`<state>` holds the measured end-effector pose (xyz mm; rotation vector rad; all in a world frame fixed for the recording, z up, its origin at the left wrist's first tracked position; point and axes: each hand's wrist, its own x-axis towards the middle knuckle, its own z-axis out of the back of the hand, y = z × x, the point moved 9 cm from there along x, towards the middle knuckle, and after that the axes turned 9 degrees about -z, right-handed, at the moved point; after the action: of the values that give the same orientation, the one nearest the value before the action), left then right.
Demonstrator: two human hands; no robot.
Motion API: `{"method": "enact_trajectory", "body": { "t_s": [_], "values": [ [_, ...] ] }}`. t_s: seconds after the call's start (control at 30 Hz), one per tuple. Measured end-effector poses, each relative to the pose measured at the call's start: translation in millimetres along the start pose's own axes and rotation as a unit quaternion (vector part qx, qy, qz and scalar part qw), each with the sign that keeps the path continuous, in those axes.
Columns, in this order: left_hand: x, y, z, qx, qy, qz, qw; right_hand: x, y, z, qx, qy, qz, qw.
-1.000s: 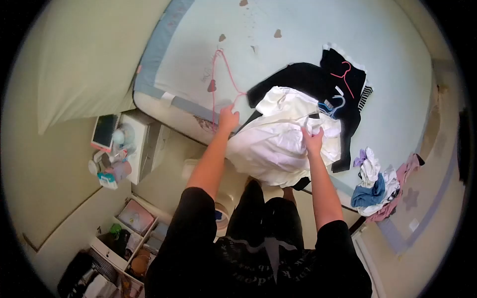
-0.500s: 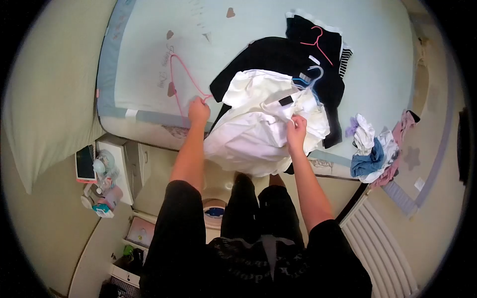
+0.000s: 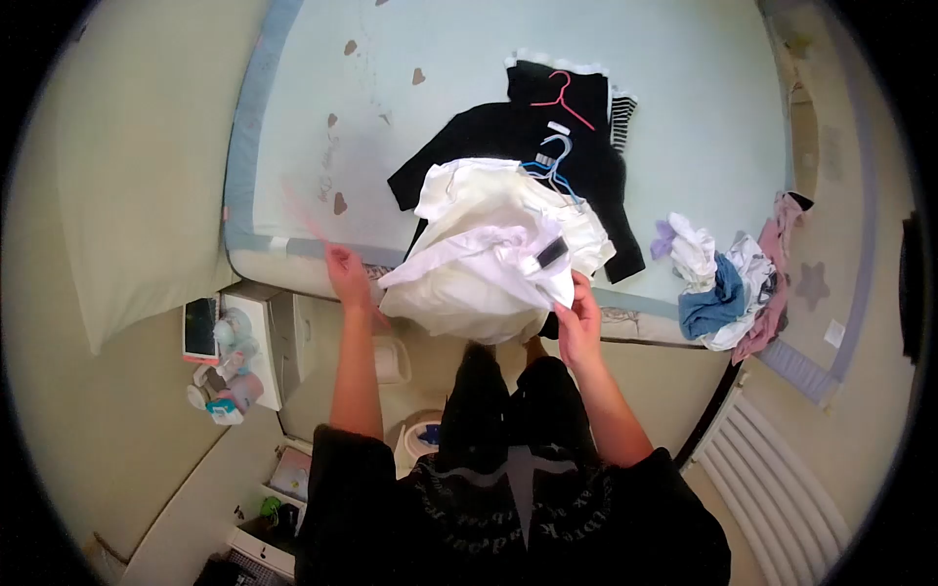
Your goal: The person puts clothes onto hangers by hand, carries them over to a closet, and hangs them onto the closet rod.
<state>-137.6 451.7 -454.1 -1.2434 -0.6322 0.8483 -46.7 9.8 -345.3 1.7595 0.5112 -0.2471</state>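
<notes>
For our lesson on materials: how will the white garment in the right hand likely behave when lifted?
The white garment probably flops, since its fabric falls in loose folds. It may be light for its size, as the right hand pinches just its edge.

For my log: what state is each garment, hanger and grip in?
Left grip, closed on pink hanger
Pink hanger, blurred
Right grip, pinching white garment
White garment, rumpled, edge held
Black top, spread out, partly covered
Reddish hanger, lying on dark clothing
Bluish hanger hook, exposed
Clothes pile, crumpled

Left grip, right grip well apart, fingers curled
</notes>
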Motion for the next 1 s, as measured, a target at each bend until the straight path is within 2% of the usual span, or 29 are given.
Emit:
{"method": "enact_trajectory", "body": {
  "t_s": [0.07,0.17,0.23,0.33,0.37,0.4,0.5,0.53,0.63,0.67,0.77,0.8,0.9,0.93,1.0],
  "values": [
    [-37,-42,-16,-0.110,0.111,0.119,0.980,-23,39,-6,-0.007,0.048,0.047,0.998],
    [-105,-137,-70,-0.160,0.238,0.106,0.952,-58,91,-10,-0.079,0.102,0.131,0.983],
    [-161,-215,-108,-0.198,0.321,0.156,0.913,-82,122,-16,-0.090,0.132,0.161,0.974],
    [-219,-283,-150,-0.283,0.387,0.083,0.873,-115,159,-20,-0.127,0.166,0.196,0.958],
    [-233,-309,-161,-0.300,0.400,0.032,0.865,-127,175,-22,-0.140,0.178,0.209,0.951],
    [-250,-325,-168,-0.329,0.422,0.053,0.843,-137,186,-22,-0.168,0.178,0.228,0.942],
    [-277,-385,-188,-0.134,0.443,-0.050,0.885,-166,220,-17,-0.207,0.180,0.254,0.928],
    [-283,-389,-192,-0.138,0.440,-0.001,0.887,-173,227,-13,-0.212,0.180,0.257,0.925],
    [-298,-412,-204,-0.202,0.432,-0.010,0.879,-172,244,30,-0.164,0.087,0.268,0.945],
    [-303,-409,-208,-0.227,0.438,0.009,0.870,-161,239,47,0.016,0.059,0.183,0.981],
    [-327,-434,-224,-0.261,0.504,-0.003,0.823,-145,260,70,0.055,0.058,0.107,0.991],
    [-339,-444,-228,-0.260,0.513,0.042,0.817,-147,274,71,0.000,0.049,0.129,0.990],
    [-357,-449,-242,-0.267,0.521,0.025,0.810,-143,292,74,-0.041,0.039,0.157,0.986],
    [-361,-455,-244,-0.276,0.520,0.010,0.808,-135,285,83,-0.017,0.043,0.149,0.988],
    [-367,-453,-249,-0.318,0.524,0.080,0.786,-129,276,89,0.110,0.102,0.054,0.987]
  ]
}}
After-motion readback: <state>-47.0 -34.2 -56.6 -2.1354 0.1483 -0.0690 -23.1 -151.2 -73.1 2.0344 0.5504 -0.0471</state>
